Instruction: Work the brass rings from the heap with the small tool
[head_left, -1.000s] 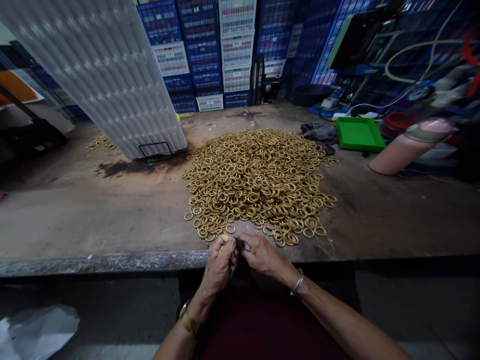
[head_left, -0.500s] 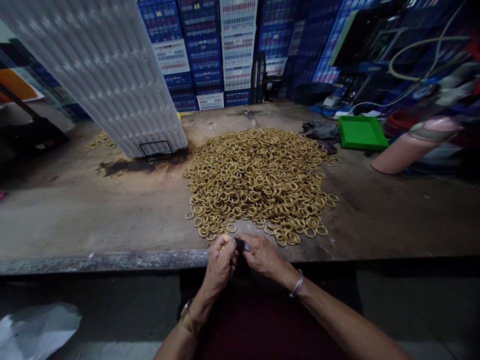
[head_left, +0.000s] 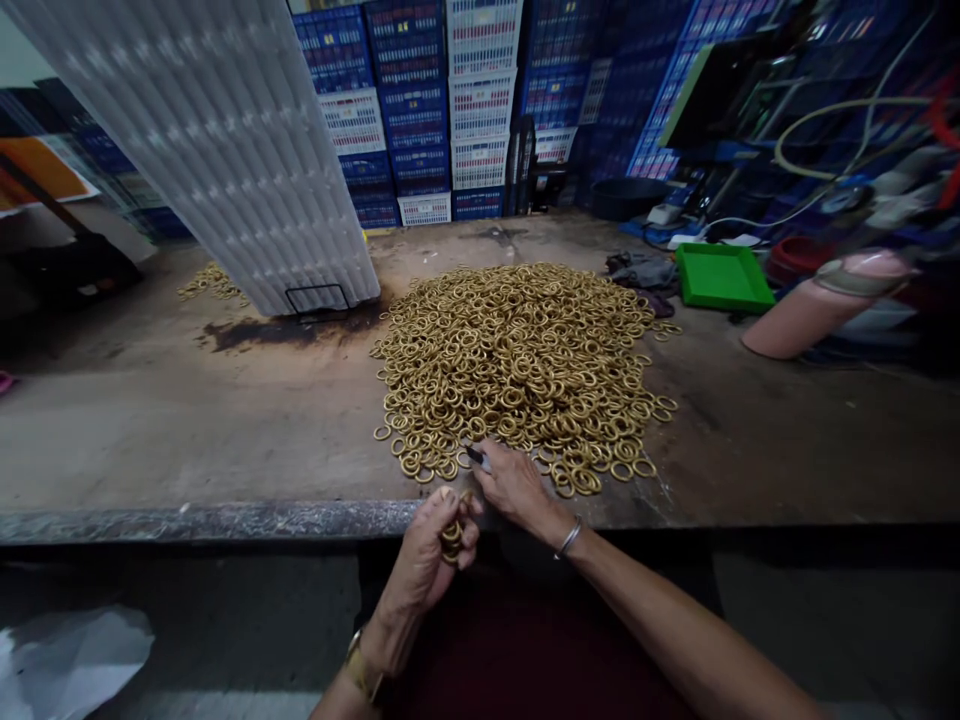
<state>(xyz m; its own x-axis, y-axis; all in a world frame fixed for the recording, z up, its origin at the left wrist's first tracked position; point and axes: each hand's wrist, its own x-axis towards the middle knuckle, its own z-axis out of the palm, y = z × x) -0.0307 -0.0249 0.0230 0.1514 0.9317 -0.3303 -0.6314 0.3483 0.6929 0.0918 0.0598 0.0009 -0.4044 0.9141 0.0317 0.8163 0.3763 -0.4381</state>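
Observation:
A big pile of gold-coloured metal rings (head_left: 517, 350) lies on the worn table. My left hand (head_left: 439, 535), with a watch at its wrist, is closed around several of these rings (head_left: 452, 540) just off the table's front edge. At the pile's near side is my right hand (head_left: 517, 485), a metal bangle on its wrist. It grips a small tool with a black tip (head_left: 475, 455) and a greyish body; its exact kind is not clear. The tip points left, right by the loose rings at the pile's front. My right fingers partly hide the tool.
Ribbed translucent panels (head_left: 247, 170) lean in a black wire stand (head_left: 318, 300) at the left. A green tray (head_left: 724, 278) and a pink cylinder (head_left: 810, 310) stand at the right. Stacked blue and white crates (head_left: 484, 105) line the back. The table's front edge (head_left: 187, 522) runs before me.
My hands were together at the table edge and have parted. The right one moved forward to the pile with the tool; the left drew back slightly, now showing its rings.

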